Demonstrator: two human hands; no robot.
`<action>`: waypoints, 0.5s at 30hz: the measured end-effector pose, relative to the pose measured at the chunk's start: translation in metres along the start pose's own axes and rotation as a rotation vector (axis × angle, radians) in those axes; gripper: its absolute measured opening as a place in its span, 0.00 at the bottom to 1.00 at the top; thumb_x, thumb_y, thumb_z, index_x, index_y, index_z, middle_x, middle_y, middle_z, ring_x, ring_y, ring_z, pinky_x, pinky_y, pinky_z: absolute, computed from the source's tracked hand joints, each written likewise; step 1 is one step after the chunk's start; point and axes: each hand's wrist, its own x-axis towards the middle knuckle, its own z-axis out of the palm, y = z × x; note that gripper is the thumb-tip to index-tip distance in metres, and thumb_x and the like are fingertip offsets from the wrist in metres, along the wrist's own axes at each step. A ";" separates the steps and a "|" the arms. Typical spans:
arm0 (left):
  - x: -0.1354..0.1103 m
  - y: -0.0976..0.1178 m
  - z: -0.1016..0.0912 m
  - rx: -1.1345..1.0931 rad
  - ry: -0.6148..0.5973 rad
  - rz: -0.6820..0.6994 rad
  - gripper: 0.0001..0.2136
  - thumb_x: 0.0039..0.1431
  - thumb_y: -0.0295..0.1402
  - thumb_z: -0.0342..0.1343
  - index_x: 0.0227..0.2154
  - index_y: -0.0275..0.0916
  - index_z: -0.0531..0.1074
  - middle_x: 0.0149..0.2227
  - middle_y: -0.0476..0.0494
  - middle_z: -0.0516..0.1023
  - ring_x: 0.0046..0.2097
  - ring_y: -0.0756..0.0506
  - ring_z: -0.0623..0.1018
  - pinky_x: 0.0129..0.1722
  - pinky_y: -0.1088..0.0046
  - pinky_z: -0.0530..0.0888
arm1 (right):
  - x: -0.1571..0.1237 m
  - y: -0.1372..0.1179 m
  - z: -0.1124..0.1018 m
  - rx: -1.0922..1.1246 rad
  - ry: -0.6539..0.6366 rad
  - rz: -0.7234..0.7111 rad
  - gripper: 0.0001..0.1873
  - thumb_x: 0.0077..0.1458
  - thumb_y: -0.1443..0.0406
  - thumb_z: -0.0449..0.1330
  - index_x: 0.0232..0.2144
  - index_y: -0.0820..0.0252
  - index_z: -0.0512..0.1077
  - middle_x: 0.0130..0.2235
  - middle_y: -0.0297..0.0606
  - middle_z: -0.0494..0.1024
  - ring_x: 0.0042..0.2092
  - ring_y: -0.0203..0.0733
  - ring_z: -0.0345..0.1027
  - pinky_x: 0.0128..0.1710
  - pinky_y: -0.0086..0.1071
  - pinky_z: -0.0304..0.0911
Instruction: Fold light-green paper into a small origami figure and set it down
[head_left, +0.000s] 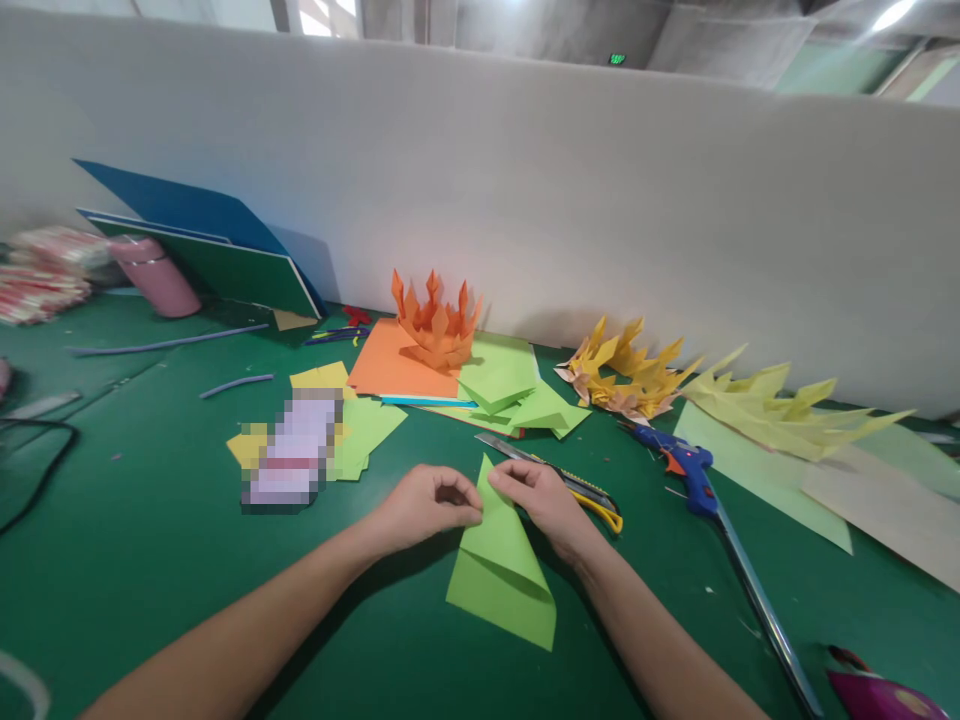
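Green paper, folded over, illegible lit sign

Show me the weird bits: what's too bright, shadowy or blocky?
Head view: a ceiling light glares white at top right; head view: the blue board shades the wall, and the left arm shades the table; head view: blocky squares hide a purple thing.

lilac slab behind pixels, magenta object partly out-of-frame

No readable text, the small green overhead sign illegible.
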 end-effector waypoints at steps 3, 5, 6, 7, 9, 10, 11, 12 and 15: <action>0.000 0.000 -0.001 0.011 0.013 -0.002 0.05 0.40 0.31 0.62 0.23 0.36 0.75 0.22 0.51 0.75 0.25 0.52 0.70 0.28 0.76 0.66 | 0.000 0.002 -0.001 0.041 0.015 -0.013 0.23 0.30 0.50 0.68 0.19 0.62 0.69 0.20 0.27 0.65 0.24 0.31 0.53 0.28 0.28 0.51; 0.000 0.000 -0.001 0.010 0.023 -0.004 0.06 0.40 0.31 0.61 0.24 0.36 0.76 0.23 0.51 0.76 0.26 0.52 0.71 0.29 0.76 0.67 | 0.000 0.002 -0.002 0.066 0.024 -0.014 0.23 0.29 0.49 0.69 0.18 0.62 0.69 0.19 0.27 0.65 0.24 0.30 0.52 0.28 0.28 0.50; 0.000 0.000 -0.001 0.013 0.030 -0.005 0.06 0.40 0.31 0.61 0.25 0.36 0.76 0.23 0.50 0.76 0.26 0.52 0.71 0.29 0.76 0.67 | 0.000 0.001 -0.001 0.075 0.028 -0.014 0.23 0.29 0.49 0.69 0.18 0.62 0.69 0.19 0.26 0.65 0.24 0.30 0.52 0.28 0.28 0.50; 0.000 0.000 0.000 0.018 0.036 -0.005 0.06 0.40 0.30 0.61 0.25 0.36 0.76 0.24 0.50 0.76 0.26 0.52 0.71 0.29 0.76 0.67 | 0.000 0.001 -0.001 0.082 0.030 -0.015 0.23 0.28 0.49 0.69 0.17 0.62 0.68 0.19 0.26 0.65 0.24 0.30 0.52 0.28 0.28 0.50; 0.000 0.000 0.000 0.035 0.047 -0.001 0.06 0.41 0.30 0.61 0.26 0.35 0.76 0.24 0.50 0.77 0.27 0.52 0.72 0.30 0.76 0.68 | 0.000 0.000 0.000 0.084 0.035 -0.022 0.24 0.27 0.49 0.69 0.17 0.62 0.69 0.18 0.26 0.64 0.24 0.30 0.52 0.28 0.28 0.50; 0.000 -0.001 0.000 0.046 0.050 0.004 0.06 0.42 0.30 0.61 0.26 0.35 0.76 0.25 0.50 0.77 0.27 0.52 0.72 0.30 0.76 0.68 | 0.000 0.000 0.000 0.081 0.035 -0.027 0.24 0.27 0.49 0.69 0.17 0.62 0.69 0.18 0.26 0.65 0.24 0.30 0.53 0.28 0.28 0.50; 0.000 -0.001 0.000 0.058 0.050 0.009 0.06 0.42 0.30 0.61 0.27 0.36 0.77 0.25 0.49 0.78 0.27 0.52 0.73 0.30 0.76 0.69 | 0.000 0.000 0.000 0.078 0.032 -0.028 0.23 0.28 0.49 0.69 0.17 0.62 0.70 0.18 0.27 0.65 0.24 0.31 0.53 0.28 0.29 0.51; 0.000 -0.002 0.000 0.071 0.051 0.016 0.06 0.42 0.30 0.60 0.27 0.36 0.77 0.26 0.49 0.78 0.28 0.51 0.73 0.31 0.76 0.69 | 0.000 0.001 0.000 0.077 0.027 -0.026 0.23 0.28 0.48 0.69 0.18 0.62 0.71 0.18 0.27 0.65 0.24 0.31 0.54 0.28 0.29 0.51; 0.000 -0.005 0.000 0.103 0.044 0.047 0.06 0.43 0.30 0.60 0.27 0.36 0.77 0.29 0.47 0.79 0.29 0.50 0.74 0.32 0.75 0.70 | 0.000 0.002 0.000 0.085 0.017 -0.011 0.23 0.30 0.48 0.68 0.21 0.62 0.75 0.21 0.31 0.70 0.26 0.33 0.57 0.29 0.30 0.53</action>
